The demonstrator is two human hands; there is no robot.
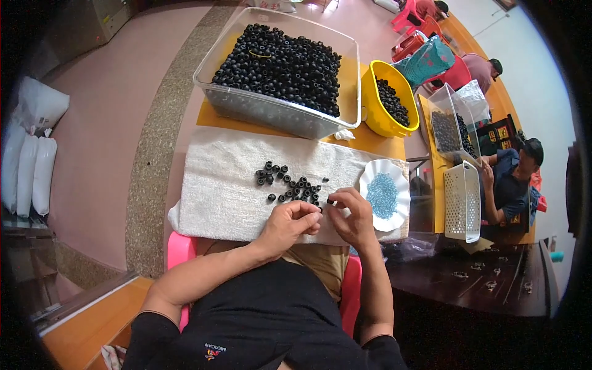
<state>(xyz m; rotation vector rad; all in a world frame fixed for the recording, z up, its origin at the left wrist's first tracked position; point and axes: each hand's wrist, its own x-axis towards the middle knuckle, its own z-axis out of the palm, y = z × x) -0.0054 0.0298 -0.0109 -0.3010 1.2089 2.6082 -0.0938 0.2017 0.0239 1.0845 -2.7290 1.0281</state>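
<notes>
Both hands are close together over a white towel (216, 197), each with thumb and forefinger pinched. At the fingertips of my left hand (288, 226) a small black part shows, mostly hidden by the fingers. My right hand (354, 219) also pinches a small black part (331, 201), its shape hard to make out. Just beyond the hands lies a loose group of round black parts with holes (300, 185), and a smaller piece (325, 179) sits apart from them. To the right of my right hand, a white wavy-rimmed plate (401, 200) holds many small clear bluish pieces (383, 196).
Behind the towel stands a large clear bin (277, 111) full of black parts. Right of it is a yellow tub (370, 102) with more. Farther right, a white perforated basket (462, 203) and another clear bin (445, 132) stand near a seated person (515, 179).
</notes>
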